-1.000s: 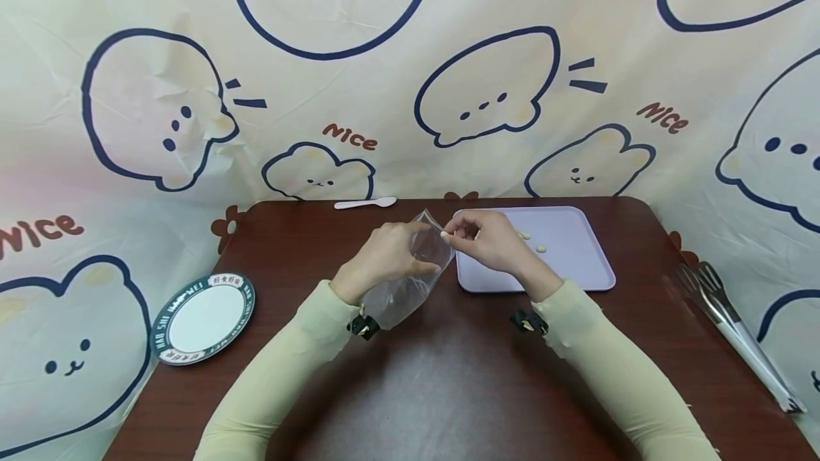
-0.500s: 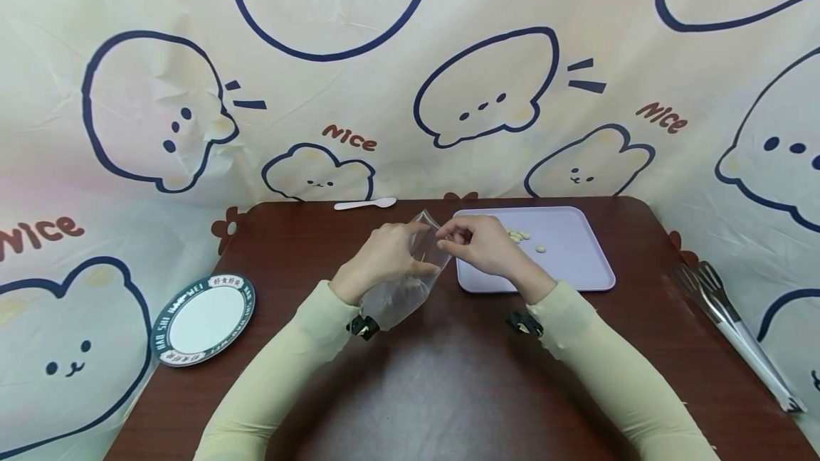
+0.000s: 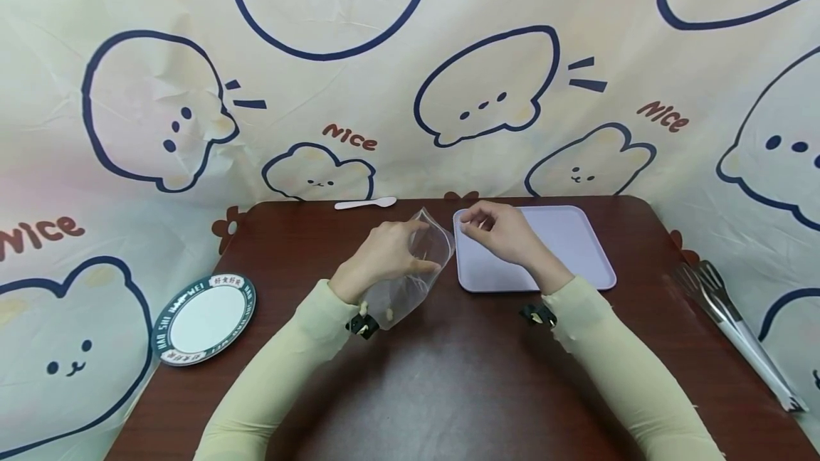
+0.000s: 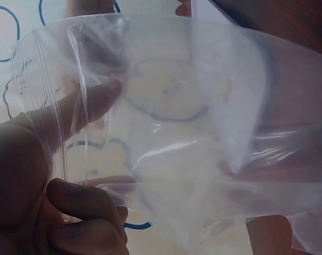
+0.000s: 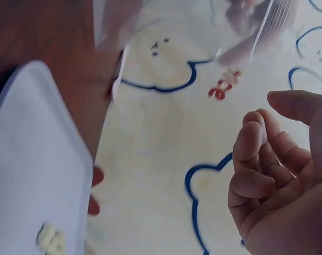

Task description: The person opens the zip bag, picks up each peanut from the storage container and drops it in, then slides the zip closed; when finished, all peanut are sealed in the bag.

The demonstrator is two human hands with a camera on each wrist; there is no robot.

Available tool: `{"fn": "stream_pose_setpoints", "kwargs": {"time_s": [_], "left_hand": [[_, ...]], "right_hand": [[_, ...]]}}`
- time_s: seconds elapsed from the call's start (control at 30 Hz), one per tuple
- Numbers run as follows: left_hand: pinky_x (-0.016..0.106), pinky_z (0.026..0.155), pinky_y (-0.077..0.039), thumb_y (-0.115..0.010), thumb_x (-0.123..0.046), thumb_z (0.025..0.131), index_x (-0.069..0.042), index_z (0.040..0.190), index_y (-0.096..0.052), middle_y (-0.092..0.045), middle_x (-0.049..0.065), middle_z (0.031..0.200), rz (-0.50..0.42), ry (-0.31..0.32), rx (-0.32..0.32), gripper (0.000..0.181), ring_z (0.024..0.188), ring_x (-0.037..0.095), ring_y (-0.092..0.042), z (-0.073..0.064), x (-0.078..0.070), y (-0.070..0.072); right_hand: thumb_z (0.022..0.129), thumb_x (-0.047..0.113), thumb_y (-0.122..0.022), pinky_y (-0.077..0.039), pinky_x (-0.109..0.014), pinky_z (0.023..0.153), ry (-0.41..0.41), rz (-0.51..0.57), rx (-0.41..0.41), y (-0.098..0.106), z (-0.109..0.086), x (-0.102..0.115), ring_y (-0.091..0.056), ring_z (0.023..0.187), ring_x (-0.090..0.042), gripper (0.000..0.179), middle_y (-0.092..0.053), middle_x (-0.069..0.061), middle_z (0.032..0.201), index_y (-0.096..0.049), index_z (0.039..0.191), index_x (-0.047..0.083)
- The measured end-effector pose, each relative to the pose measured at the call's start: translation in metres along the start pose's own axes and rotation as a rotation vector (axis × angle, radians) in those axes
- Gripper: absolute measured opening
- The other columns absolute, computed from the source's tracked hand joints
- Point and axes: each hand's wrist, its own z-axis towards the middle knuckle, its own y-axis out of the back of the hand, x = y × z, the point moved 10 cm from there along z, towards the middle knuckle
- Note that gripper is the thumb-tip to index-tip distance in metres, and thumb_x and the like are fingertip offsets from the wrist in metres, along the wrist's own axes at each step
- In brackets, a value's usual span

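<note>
Fingers of the left hand (image 3: 384, 253) are partly curled at the upper part of a clear bag (image 3: 403, 297); two spread wide within the plastic, the others bend in against it. Those of the right hand (image 3: 506, 233) are loosely bent, with a gap between thumb and forefinger and nothing seen in their hold.

At the table's left edge sits a plate (image 3: 203, 322), and along the far edge lies a spoon (image 3: 365, 203). Next comes the bag, its long axis slanting from the closed end by the left wrist up to the mouth, which leans toward the tray. A few pale bits (image 3: 389, 314) show low inside.

The mouth lies just left of the right fingertips, touching distance not certain; the right hand is over the far left corner of the tray (image 3: 576, 255). More pale pieces (image 5: 52, 240) lie on that tray, nearer the right hand than the left; the head view hides them behind it. At the table's right edge lie metal tongs (image 3: 756, 359), aslant.
</note>
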Motion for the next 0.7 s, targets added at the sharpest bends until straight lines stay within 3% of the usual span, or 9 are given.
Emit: {"fn": "stream_pose_setpoints", "kwargs": {"time_s": [0.37, 0.7], "left_hand": [[0.041, 0.087, -0.054, -0.084, -0.052, 0.074, -0.012, 0.14, -0.057, -0.071, 0.006, 0.12, 0.003, -0.007, -0.004, 0.082, 0.097, 0.02, -0.065, -0.001, 0.0, 0.001], [0.04, 0.087, -0.054, -0.084, -0.052, 0.074, -0.013, 0.14, -0.057, -0.069, 0.005, 0.124, -0.018, 0.004, 0.007, 0.081, 0.097, 0.019, -0.063, -0.002, 0.002, -0.001]], "right_hand": [[0.092, 0.026, -0.069, -0.048, -0.029, 0.064, -0.109, -0.088, -0.002, 0.006, 0.006, -0.076, -0.063, 0.076, -0.019, 0.015, -0.072, -0.005, 0.091, -0.073, 0.099, 0.014], [0.091, 0.024, -0.069, -0.045, -0.031, 0.069, -0.231, -0.186, 0.041, -0.003, 0.001, -0.127, -0.062, 0.08, -0.021, 0.015, -0.072, -0.007, 0.09, -0.074, 0.097, 0.011]]}}
